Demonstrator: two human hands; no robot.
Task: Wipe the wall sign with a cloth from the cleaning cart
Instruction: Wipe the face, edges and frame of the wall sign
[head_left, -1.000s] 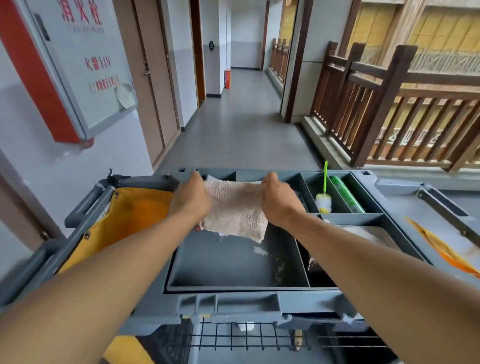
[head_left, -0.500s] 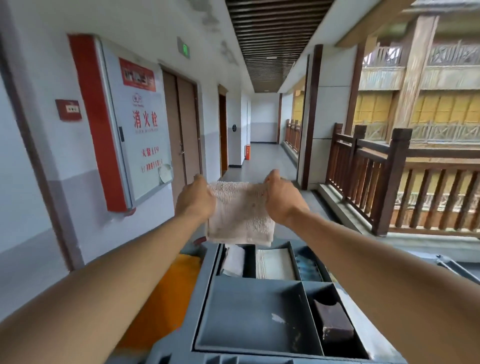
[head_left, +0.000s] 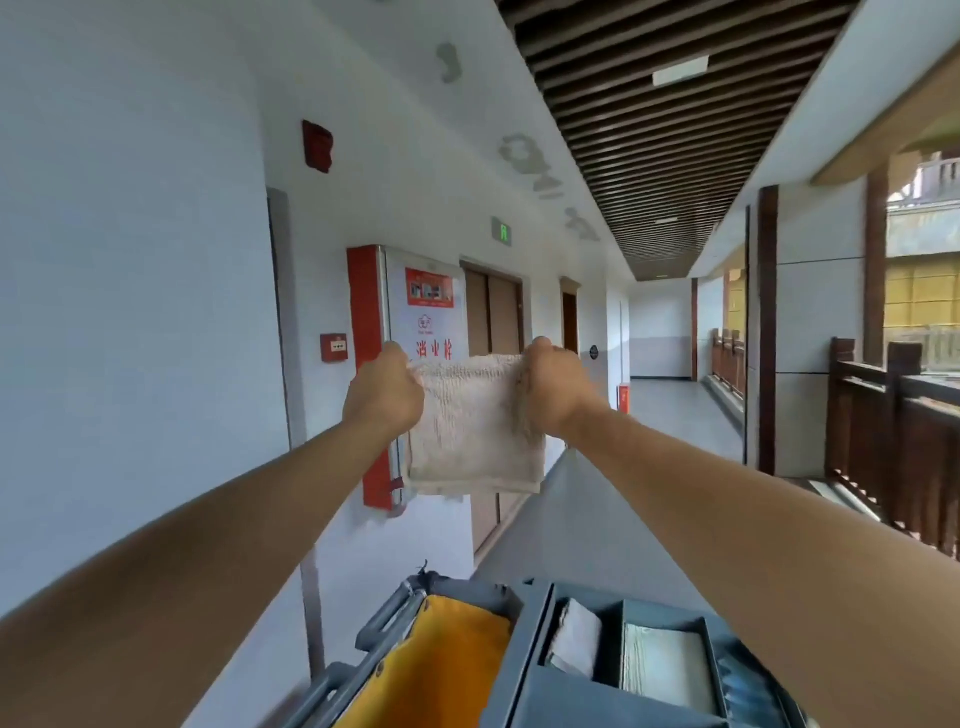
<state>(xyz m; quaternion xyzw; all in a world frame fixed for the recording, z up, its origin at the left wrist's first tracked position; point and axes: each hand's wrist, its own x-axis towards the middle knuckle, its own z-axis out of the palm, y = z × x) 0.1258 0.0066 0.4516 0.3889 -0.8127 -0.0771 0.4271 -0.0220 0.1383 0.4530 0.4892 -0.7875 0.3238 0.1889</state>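
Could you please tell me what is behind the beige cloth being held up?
Behind the beige terry cloth is the red-framed white wall cabinet; its top and red lettering show, its lower door is covered.

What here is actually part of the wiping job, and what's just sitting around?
Job: cloth, held by left hand and right hand; wall sign; cleaning cart.
Just there: yellow bag, folded cloths, wooden railing.
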